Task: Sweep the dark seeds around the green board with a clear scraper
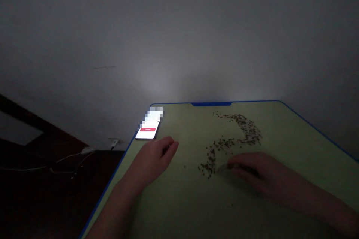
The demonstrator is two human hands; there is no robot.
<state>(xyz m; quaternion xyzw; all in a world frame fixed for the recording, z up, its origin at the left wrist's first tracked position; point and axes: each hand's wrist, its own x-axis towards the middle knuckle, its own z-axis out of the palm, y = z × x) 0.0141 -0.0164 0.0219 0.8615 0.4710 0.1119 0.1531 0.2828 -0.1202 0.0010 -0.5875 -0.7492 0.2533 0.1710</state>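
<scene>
Small dark grains [248, 129] lie in a loose, curving band across the pale green tabletop [179, 201]. Close to the near end of that band, my right hand [256, 170] is closed round a see-through, round-edged thing [223, 169]; its kind is unclear in the dim light. My left hand [157, 153] rests left of the grains, thumb and fingers brought together in a pinch. Whatever may be between those fingertips is hidden or too small to make out. Just beyond the left hand lies a phone [147, 129] with its screen lit.
A blue rim [211, 104] edges the table, and a pale wall [179, 37] stands right behind it. To the left, white cables [67, 157] run near a wall socket [114, 142] above the dark floor. A few stray grains lie apart from the band.
</scene>
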